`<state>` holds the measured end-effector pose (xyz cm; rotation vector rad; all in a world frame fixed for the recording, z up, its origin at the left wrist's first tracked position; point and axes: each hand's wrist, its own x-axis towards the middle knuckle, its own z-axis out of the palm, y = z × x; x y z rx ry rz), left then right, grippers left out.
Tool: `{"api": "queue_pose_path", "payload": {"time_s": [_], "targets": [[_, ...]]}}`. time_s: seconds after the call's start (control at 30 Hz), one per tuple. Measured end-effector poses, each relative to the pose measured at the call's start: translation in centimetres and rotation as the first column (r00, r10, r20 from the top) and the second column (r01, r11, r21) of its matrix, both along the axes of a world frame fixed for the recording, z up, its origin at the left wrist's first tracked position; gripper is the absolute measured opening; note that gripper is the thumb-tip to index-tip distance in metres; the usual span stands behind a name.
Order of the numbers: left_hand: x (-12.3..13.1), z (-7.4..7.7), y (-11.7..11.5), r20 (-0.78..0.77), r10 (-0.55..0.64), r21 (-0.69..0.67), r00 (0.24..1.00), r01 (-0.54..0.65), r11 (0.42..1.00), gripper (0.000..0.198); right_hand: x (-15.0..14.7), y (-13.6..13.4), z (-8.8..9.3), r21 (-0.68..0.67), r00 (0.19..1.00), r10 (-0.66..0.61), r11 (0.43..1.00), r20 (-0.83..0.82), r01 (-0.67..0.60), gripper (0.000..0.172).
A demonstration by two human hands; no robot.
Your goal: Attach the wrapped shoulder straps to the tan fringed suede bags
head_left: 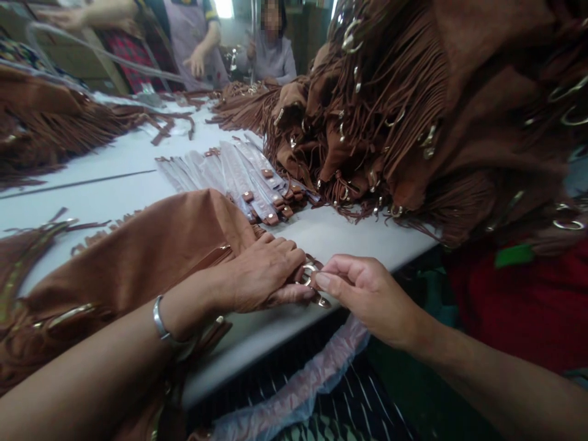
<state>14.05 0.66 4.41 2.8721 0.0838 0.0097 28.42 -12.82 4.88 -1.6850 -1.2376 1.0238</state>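
2 bare hands in view, both at 1 metal ring [307, 275] by the near table edge. Left hand [264, 272]: fingers together, thumb below, clamped on the ring end of 1 brown bag [151, 245]; 1 silver bangle [158, 317] on that wrist. Right hand [362, 288]: thumb and index pinched on a small brown tab at the ring's right side; whether the tab passes through the ring, can't tell. 1 metal clasp [323, 302] just below the ring, between the hands. 1 plastic-wrapped strap [294, 392] hangs below the right hand, over dark striped cloth [349, 392]; its join to the pinched tab is hidden. Bag lies on the white table [367, 236], left of the ring, partly under the left forearm; 1 slim zip-like strip on its side near the left hand. Beyond it, 1 bundle of wrapped straps [229, 177], well over 5, overlapping, no exact count; brown ends toward the hands. Right of that, 1 big heap of fringed brown bags [413, 110], many rings and clasps, too tangled to count. 1 more fringed pile [50, 122] at far left. At least 2 people behind: 1 in apron [186, 30], 1 in grey top [278, 58].
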Motion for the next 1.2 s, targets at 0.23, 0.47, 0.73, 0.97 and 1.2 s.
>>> {"api": "queue_pose_path", "payload": {"time_s": [0.23, 0.47, 0.73, 0.97, 1.2], "targets": [[0.4, -1.1, -0.2, 0.003, 0.041, 0.093, 0.999, -0.041, 0.995, 0.033, -0.3, 1.0, -1.7, -0.043, 0.934, -0.081, 0.997, -0.349, 0.071, 0.029], [0.4, -1.9, -0.5, 0.035, 0.012, 0.134, 0.999, -0.017, 0.991, 0.032, 1.6, 2.3, -1.5, -0.251, 0.872, -0.045, 0.964, -0.488, -0.090, 0.041], [1.1, -2.8, -1.8, 0.082, 0.112, 0.262, 0.990, -0.129, 0.956, 0.032, 0.4, 1.9, -3.6, -0.222, 0.778, -0.272, 0.960, -0.566, 0.173, 0.029], [1.2, -2.8, -2.0, 0.115, 0.056, 0.321, 0.992, -0.091, 0.943, 0.031, 0.9, 2.1, -2.8, -0.261, 0.866, -0.221, 0.959, -0.449, 0.109, 0.030], [0.7, -2.8, -1.4, 0.132, -0.051, 0.250, 0.990, 0.016, 0.968, 0.036, 2.6, 3.1, -3.6, -0.252, 0.748, 0.021, 0.935, -0.663, -0.250, 0.034]]}}
